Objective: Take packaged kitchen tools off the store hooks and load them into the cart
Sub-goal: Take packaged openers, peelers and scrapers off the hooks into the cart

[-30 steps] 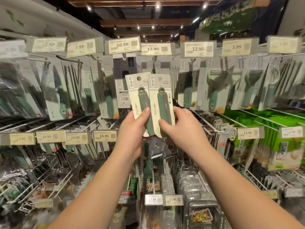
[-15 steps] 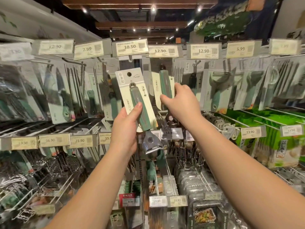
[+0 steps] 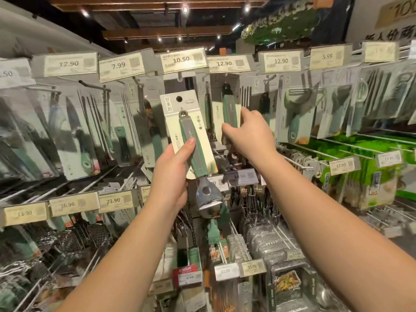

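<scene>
At centre frame the left hand grips one carded peeler clear of the rack, thumb pressed on the green handle and fingers hidden behind the card. Just right of it, the right hand reaches up to a second peeler of the same make, thumb and fingers pinching its card low down; I cannot tell whether that pack hangs on its hook or is off it, since the top of the card is lost among the packs behind. No cart shows anywhere in the frame, so as I judge it the task is at the picking stage: one pack is plainly free, a second is in hand at the rack, and all the loading is left. The free peeler is tilted a little, its top leaning left; it has a cream card with a round hang hole near the top, dark print down the left edge, a long sage-green handle with a grey stripe, and a shiny metal head that hangs bare below the card's lower edge. Across the upper frame a row of price tags caps the hooks, with more green-handled tools in clear packs to both sides.
</scene>
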### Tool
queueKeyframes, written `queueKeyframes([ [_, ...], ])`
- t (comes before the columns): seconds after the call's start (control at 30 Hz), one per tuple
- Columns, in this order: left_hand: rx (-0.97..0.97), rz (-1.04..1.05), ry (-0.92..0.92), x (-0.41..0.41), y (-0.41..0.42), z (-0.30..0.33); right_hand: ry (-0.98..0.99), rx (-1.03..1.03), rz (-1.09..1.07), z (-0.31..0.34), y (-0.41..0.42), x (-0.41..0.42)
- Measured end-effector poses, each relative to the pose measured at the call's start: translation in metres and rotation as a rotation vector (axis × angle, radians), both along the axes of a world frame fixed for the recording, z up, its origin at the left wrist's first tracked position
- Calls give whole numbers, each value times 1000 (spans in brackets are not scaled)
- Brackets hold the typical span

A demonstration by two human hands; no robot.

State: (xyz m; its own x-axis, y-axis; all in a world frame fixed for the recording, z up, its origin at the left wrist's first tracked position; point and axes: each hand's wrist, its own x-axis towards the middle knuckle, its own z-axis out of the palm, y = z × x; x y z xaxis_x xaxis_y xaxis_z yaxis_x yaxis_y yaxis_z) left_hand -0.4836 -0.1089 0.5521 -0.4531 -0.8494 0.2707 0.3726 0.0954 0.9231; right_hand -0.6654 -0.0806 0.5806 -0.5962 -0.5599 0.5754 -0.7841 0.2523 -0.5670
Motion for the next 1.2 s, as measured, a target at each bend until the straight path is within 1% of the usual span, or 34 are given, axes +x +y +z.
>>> queueKeyframes([
  [0.17, 10, -29, -10, 7, -5, 2, 13, 101, -50, -2, -14, 1],
  [0.27, 26, -38, -22, 9, -7, 0, -9, 110, -76, -4, -29, -3],
  [0.43, 40, -39, -16, 12, -15, 2, -83, 113, -40, -5, -69, -23],
  [0.53, 24, -13, -12, 13, -20, 3, -91, 196, -74, -3, -95, -34],
  [0.6, 7, -4, -26, 11, -20, 5, -132, 212, -74, -1, -114, -41],
  [0.67, -4, -9, -30, 9, -20, 7, -180, 189, -47, -1, -131, -48],
  [0.77, -11, -3, -41, 6, -20, 12, -313, 66, 34, -7, -158, -59],
  [0.8, -14, 0, -48, 4, -21, 13, -323, 36, 44, -8, -167, -62],
  [1.0, -40, 18, -68, -5, -25, 17, -181, 86, -52, -7, -196, -75],
  [1.2, -30, 24, -70, -11, -29, 16, -167, 56, -27, -14, -213, -89],
])
